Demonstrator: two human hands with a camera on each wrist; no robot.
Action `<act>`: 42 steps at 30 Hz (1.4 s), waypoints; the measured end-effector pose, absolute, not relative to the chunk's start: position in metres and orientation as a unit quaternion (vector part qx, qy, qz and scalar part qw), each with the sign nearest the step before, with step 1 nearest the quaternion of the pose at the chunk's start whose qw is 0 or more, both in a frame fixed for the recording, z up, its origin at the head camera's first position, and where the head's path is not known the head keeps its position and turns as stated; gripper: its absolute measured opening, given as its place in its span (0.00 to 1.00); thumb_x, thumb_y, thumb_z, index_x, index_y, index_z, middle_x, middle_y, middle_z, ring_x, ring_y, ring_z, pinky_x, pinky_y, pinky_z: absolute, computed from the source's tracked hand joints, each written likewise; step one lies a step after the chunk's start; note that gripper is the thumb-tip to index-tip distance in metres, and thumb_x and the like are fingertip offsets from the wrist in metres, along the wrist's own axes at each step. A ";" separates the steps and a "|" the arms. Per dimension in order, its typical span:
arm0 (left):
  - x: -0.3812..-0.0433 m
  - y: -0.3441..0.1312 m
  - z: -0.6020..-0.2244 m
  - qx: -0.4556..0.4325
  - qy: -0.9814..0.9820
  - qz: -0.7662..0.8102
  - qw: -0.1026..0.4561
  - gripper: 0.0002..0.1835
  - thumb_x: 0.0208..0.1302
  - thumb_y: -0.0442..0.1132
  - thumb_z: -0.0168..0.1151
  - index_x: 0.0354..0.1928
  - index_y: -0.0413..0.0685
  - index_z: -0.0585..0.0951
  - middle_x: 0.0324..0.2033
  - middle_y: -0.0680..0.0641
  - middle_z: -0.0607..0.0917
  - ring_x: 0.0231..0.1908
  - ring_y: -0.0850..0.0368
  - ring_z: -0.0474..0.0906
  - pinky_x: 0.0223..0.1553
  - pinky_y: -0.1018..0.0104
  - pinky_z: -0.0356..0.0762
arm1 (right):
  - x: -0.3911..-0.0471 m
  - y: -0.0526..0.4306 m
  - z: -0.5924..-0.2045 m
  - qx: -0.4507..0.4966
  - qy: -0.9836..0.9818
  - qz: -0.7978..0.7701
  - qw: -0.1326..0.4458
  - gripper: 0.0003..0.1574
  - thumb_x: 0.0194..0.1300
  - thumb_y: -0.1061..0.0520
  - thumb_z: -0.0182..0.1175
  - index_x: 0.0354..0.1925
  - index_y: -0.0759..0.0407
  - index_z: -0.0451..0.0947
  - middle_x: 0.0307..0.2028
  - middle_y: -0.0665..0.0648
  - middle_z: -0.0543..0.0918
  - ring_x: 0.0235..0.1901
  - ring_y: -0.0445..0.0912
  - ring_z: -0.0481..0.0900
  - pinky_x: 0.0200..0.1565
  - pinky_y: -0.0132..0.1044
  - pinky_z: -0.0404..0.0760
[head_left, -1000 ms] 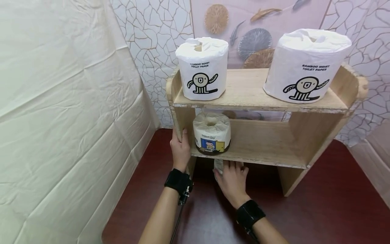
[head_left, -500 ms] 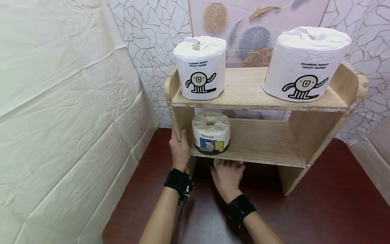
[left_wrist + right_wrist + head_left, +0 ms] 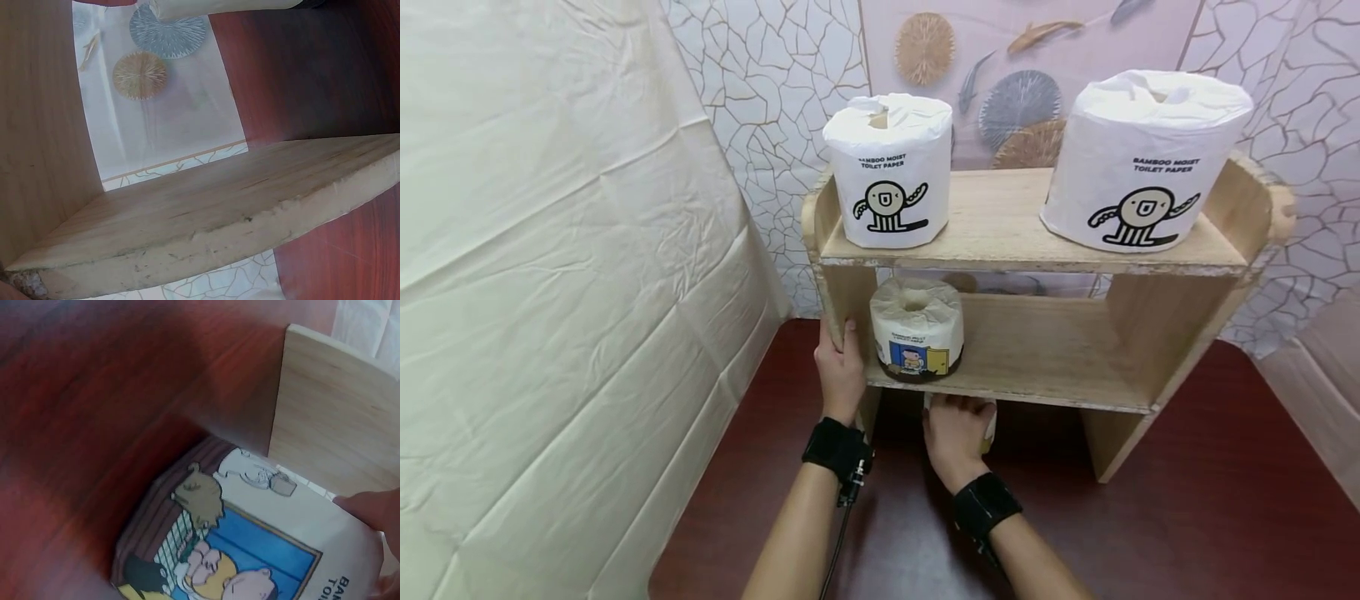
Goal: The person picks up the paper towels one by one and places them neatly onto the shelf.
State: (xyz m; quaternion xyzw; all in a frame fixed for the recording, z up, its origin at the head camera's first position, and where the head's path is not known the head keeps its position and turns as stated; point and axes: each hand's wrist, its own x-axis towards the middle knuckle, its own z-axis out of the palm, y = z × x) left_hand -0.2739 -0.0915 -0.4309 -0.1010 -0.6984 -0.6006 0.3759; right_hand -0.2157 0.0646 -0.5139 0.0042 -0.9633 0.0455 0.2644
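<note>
My left hand grips the left side panel of a wooden shelf, thumb on the inner face. Under the lower board, my right hand holds a wrapped toilet paper roll from above. The roll's cartoon label, with a blue door and a cat, fills the lower part of the right wrist view. From the head, the hand and shelf board hide most of it. Another cartoon-label roll stands on the lower board at the left, above my right hand.
Two white toilet paper rolls stand on the top board, a left roll and a right roll. The shelf stands on a dark red table. A cream cloth hangs along the left.
My right hand has shifted left around the roll under the shelf, and more of the roll now shows right of the fingers. The left hand keeps its hold on the panel.
</note>
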 end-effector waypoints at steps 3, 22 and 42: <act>-0.272 -0.091 -0.429 -0.095 -0.698 -0.598 0.382 0.20 0.80 0.30 0.54 0.69 0.32 0.73 0.52 0.28 0.85 0.42 0.42 0.82 0.44 0.44 0.79 | -0.215 0.065 -0.513 0.013 -0.965 0.055 0.254 0.30 0.68 0.47 0.73 0.56 0.68 0.82 0.49 0.73 0.83 0.47 0.71 0.80 0.51 0.67 0.74; -0.276 -0.095 -0.434 -0.117 -0.690 -0.606 0.379 0.21 0.82 0.37 0.55 0.71 0.41 0.74 0.57 0.35 0.86 0.53 0.44 0.85 0.49 0.42 0.82 | -0.199 0.074 -0.507 0.048 -0.941 0.044 0.333 0.29 0.57 0.50 0.80 0.47 0.67 0.81 0.34 0.65 0.84 0.36 0.64 0.82 0.40 0.62 0.76; -0.251 -0.085 -0.406 -0.103 -0.696 -0.609 0.368 0.20 0.81 0.31 0.53 0.69 0.31 0.73 0.47 0.27 0.85 0.32 0.45 0.74 0.37 0.53 0.74 | -0.158 0.097 -0.487 0.119 -0.940 0.103 0.301 0.36 0.56 0.56 0.80 0.61 0.60 0.78 0.39 0.62 0.84 0.42 0.59 0.81 0.44 0.62 0.68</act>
